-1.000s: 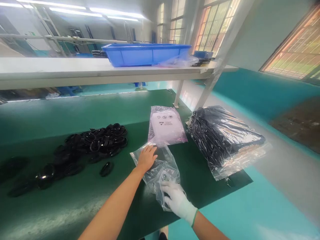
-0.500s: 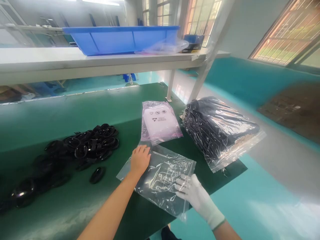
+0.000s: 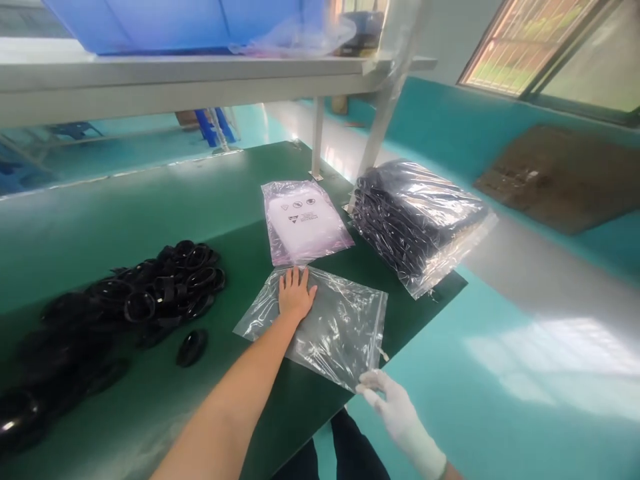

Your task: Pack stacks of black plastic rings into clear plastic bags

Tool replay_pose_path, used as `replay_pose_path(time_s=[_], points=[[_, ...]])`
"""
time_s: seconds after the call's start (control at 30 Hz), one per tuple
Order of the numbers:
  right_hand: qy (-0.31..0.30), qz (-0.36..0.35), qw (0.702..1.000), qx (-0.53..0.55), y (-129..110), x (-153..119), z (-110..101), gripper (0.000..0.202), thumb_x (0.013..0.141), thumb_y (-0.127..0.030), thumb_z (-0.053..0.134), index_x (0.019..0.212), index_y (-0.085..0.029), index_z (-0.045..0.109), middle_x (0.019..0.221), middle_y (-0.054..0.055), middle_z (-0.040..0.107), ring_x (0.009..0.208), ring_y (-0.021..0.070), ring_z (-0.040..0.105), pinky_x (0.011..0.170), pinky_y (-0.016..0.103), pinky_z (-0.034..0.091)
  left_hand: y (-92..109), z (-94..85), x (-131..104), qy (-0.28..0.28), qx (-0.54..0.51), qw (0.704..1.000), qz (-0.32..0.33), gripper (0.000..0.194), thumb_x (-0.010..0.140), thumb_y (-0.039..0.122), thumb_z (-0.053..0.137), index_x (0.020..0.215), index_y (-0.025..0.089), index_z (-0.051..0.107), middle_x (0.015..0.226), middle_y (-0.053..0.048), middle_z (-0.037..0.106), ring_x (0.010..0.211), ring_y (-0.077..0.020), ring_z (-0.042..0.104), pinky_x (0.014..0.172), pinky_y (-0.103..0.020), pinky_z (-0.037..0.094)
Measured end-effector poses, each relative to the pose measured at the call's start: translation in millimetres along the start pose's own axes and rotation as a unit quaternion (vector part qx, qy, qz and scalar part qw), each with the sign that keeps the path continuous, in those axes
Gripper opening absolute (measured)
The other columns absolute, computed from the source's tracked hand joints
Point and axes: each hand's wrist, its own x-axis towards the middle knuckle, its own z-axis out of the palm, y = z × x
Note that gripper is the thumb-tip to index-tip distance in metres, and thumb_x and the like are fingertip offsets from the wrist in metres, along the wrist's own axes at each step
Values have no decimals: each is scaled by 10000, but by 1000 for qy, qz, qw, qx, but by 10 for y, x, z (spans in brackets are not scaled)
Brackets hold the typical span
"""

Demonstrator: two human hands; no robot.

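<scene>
A clear plastic zip bag lies flat on the green tabletop near its front edge. My bare left hand rests on its upper left part, palm down with fingers spread. At the bag's near right corner, my white-gloved right hand has thumb and fingers closed on the edge of the plastic. Just beyond the bag is a pinkish printed bag with a white flat content. A large clear bag packed with black coiled items sits to the right.
A heap of black coiled items spreads over the left of the green table, with a single black piece apart from it. Above the back runs a shelf carrying a blue bin. A shelf post stands behind the packed bag.
My right hand has moved from the bag's surface to its near right corner and closed there. My left hand stays on the bag, its fingers more spread. The view has tilted down and turned right.
</scene>
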Motion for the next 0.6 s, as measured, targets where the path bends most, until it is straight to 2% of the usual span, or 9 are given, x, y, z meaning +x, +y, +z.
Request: replay_pose_path(time_s=[0.07,0.13,0.17,0.23,0.3,0.37,0.4,0.47,0.6], points=[[22,5,999,-30,-55,-110,-132,275,686,-330,514,907,-193,603,946,52,662,914,218,595,827,306,441,28,-59,-53,-25,-23,996,84,548,827,466,387,1318,228,342,1398,-79,323,1287,-276,251,1053,-448,184],[119,14,988,-93,-214,-182,-312,279,702,-405,507,886,-222,610,954,43,662,902,230,593,805,318,445,67,-139,-130,-47,-49,982,177,582,781,480,473,1301,242,364,1397,-65,328,1275,-262,278,1050,-415,215],[167,5,979,-114,-331,-177,-397,283,720,-431,487,885,-236,609,958,37,660,896,230,589,800,325,444,83,-181,-167,-45,-59,977,201,595,762,482,503,1290,241,375,1397,-64,327,1269,-257,290,1048,-404,225],[216,-46,968,-119,-616,-48,-506,289,736,-455,476,889,-248,607,968,37,652,894,231,579,813,340,437,93,-247,-224,-16,-67,981,182,594,749,472,526,1274,227,393,1400,-77,316,1262,-258,299,1045,-405,232],[180,-105,977,-46,-911,259,-496,293,702,-450,538,884,-233,616,982,53,645,930,238,569,846,352,430,66,-263,-257,9,-68,991,118,591,754,469,521,1273,218,394,1396,-97,319,1264,-277,293,1041,-441,227],[73,-136,978,137,-1164,709,-377,333,663,-410,609,909,-186,608,992,88,637,957,240,570,848,356,444,10,-215,-281,-4,-75,993,86,609,757,491,507,1292,232,372,1391,-102,330,1274,-298,279,1036,-486,219],[23,-121,961,249,-1268,965,-293,367,655,-381,634,951,-169,591,1025,103,623,974,235,569,852,357,447,-23,-174,-298,-19,-80,993,89,618,758,499,501,1303,247,355,1394,-95,329,1282,-304,267,1037,-505,209],[-5,-7,902,432,-1435,1482,-114,372,614,-296,687,938,-153,575,1036,127,608,971,230,579,848,355,454,-86,-87,-351,-45,-87,989,109,615,770,483,491,1323,279,316,1413,-73,304,1303,-301,228,1046,-524,187],[22,69,878,474,-1682,2313,168,297,727,-343,609,978,-206,526,996,94,582,962,176,579,760,286,488,-164,-22,-522,-82,-94,986,113,633,780,397,500,1351,323,235,1449,-36,220,1330,-291,147,1058,-540,166]])
